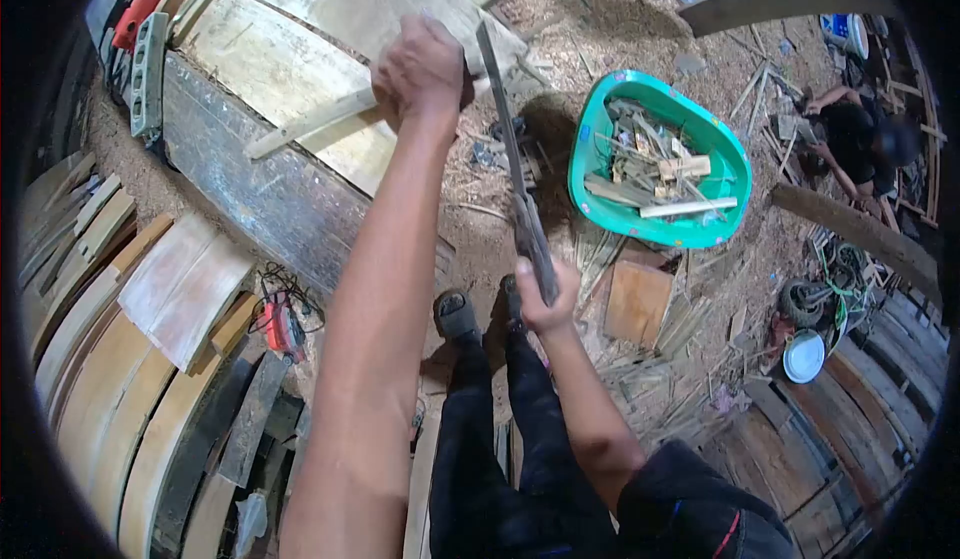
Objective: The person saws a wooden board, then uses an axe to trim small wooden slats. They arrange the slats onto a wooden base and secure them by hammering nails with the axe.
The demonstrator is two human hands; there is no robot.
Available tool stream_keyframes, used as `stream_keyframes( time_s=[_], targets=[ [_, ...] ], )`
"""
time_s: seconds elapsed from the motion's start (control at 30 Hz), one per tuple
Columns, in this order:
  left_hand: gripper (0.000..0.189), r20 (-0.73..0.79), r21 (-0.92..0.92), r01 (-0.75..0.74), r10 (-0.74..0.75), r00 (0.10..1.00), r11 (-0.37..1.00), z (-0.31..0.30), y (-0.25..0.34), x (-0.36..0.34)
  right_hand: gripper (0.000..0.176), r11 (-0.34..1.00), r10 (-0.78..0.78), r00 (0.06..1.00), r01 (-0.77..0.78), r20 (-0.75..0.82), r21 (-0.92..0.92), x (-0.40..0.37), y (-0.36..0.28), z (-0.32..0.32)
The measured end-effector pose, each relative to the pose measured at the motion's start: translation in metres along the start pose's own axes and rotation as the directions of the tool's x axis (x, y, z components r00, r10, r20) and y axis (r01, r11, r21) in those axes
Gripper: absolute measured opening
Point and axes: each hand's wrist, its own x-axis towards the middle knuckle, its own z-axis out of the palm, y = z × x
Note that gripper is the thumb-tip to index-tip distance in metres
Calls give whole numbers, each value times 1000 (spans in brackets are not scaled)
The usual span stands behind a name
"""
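Head view: left grip (422,67) closed round wooden strip (310,124), held above plank (290,69). Item: right grip (545,297) closed on long blade (505,129), its tip just beside the left knuckles. Risk, as judged: blade glancing off the strip could cut those fingers.

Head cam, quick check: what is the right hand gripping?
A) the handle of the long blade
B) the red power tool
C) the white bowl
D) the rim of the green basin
A: the right hand is closed around the handle end of the long blade, which runs up toward the left hand gripping the wooden strip.
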Motion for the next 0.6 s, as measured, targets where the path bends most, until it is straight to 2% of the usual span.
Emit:
stream_keyframes(
  time_s=[0.03,0.1,0.13,0.23,0.27,0.3,0.37,0.4,0.5,0.6],
  targets=[
    [35,-5,5,3,-3,1000,1000,-1,1,1,16,998,-49,999,50,-24,24,5,0,2],
    [36,11,14,0,0,1000,1000,2,-1,-8,17,1000,10,997,-10,82,1,44,2,8],
    [37,-2,17,0,0,1000,1000,2,-1,-4,18,996,63,993,-57,104,-68,59,2,14],
    [37,-27,-14,-23,23,999,1000,4,-6,-9,21,987,157,986,-159,61,36,46,-9,15],
    [37,-13,-11,-13,13,1000,1000,5,-4,-10,18,990,136,989,-138,60,41,33,-16,6],
    [37,-12,-13,-5,4,1000,1000,4,-1,-6,18,997,-45,998,48,40,-66,15,-4,-1],
    [36,-21,-17,-11,10,1000,1000,2,-2,3,16,1000,8,1000,-8,8,-30,-1,8,-2],
    [36,-1,-15,-14,14,1000,1000,3,-4,-3,18,995,-25,997,32,74,-97,12,6,-1],
    [36,4,-10,12,-12,1000,1000,12,-5,10,18,997,80,992,-81,102,7,57,11,15],
    [37,-9,4,-1,1,1000,1000,7,-3,1,20,1000,10,994,-10,108,3,63,20,9]
  ],
)
